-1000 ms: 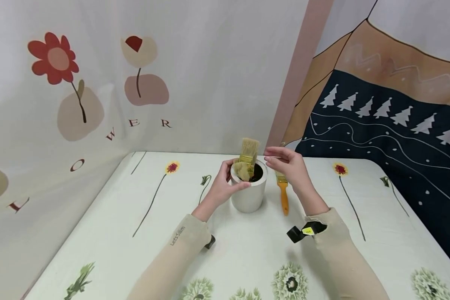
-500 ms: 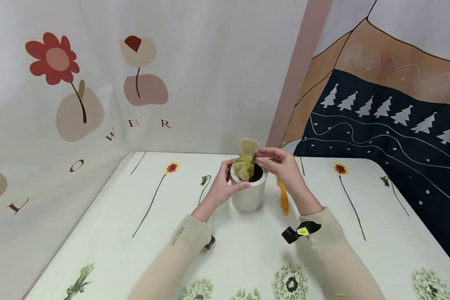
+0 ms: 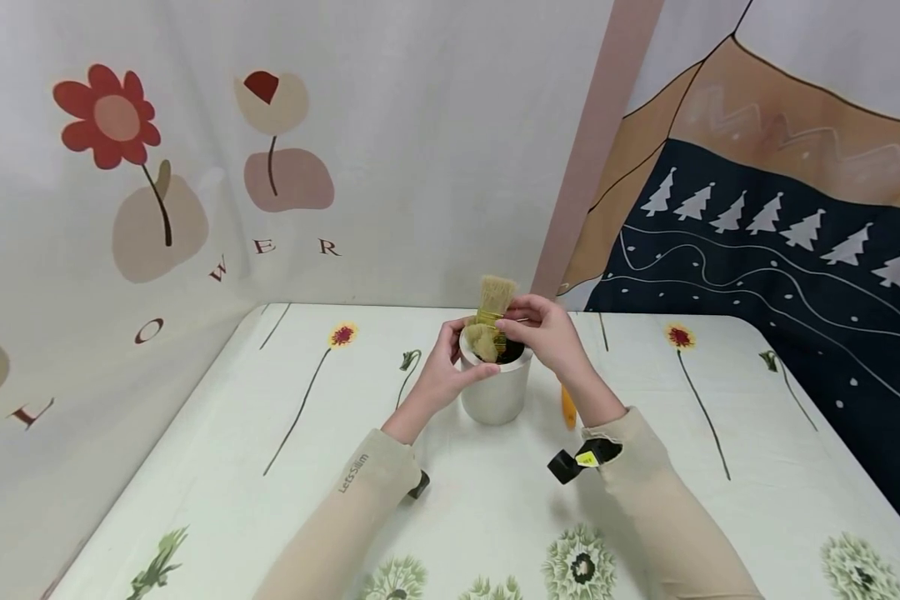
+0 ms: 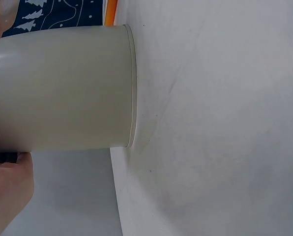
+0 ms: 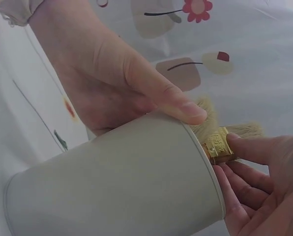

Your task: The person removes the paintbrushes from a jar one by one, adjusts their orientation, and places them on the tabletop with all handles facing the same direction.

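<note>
A white pot (image 3: 493, 398) stands upright on the table, with paintbrushes in it, bristles up. One flat paintbrush (image 3: 498, 293) rises above the rim; a second brush's bristles (image 3: 482, 342) show lower, at the left of the opening. My left hand (image 3: 444, 367) grips the pot at its left side, thumb across the near rim. With thumb and fingers my right hand (image 3: 546, 335) pinches the taller paintbrush at its gold metal band (image 5: 218, 143), seen in the right wrist view. The brushes' handles are hidden inside the pot, whose side (image 4: 63, 88) fills much of the left wrist view.
An orange brush handle (image 3: 568, 408) lies on the table right of the pot, partly covered by my right forearm. The white tablecloth (image 3: 480, 492) has printed flowers. Behind stand a pale printed curtain (image 3: 412, 167) and a dark tree-patterned cloth (image 3: 780, 275).
My right hand has moved left from beside the pot to the taller paintbrush and now pinches it. The left hand and pot have stayed in place.
</note>
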A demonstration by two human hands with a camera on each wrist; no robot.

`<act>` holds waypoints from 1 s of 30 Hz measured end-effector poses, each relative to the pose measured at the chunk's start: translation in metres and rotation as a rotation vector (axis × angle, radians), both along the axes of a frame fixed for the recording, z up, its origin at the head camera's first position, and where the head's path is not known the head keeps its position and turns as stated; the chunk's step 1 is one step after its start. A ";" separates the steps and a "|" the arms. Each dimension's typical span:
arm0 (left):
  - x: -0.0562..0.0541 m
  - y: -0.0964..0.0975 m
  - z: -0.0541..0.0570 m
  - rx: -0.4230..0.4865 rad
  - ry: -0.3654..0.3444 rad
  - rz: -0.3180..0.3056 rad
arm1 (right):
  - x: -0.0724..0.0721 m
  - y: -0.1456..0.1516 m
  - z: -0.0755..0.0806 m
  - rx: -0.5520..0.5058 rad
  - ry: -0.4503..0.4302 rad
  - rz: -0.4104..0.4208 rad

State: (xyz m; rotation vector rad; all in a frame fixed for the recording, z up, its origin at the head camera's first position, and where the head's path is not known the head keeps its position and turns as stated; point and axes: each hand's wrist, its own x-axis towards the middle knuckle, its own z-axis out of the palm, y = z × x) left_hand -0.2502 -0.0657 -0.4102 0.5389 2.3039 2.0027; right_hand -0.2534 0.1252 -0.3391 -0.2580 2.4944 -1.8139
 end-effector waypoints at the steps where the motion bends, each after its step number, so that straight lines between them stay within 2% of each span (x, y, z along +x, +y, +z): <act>1: 0.000 0.000 0.000 -0.001 0.000 -0.002 | 0.000 -0.001 0.000 0.013 0.009 -0.006; 6: 0.001 0.000 -0.001 -0.007 0.005 -0.003 | 0.003 -0.002 -0.001 0.064 0.052 -0.023; 15: 0.001 0.001 -0.002 -0.010 0.022 -0.014 | 0.005 -0.002 -0.002 0.079 0.076 -0.042; 24: 0.001 0.001 -0.002 0.003 0.032 -0.009 | 0.008 0.002 0.001 0.026 0.039 -0.054; 30: 0.001 0.000 -0.002 0.003 0.026 -0.014 | 0.009 0.002 0.001 -0.066 0.057 -0.042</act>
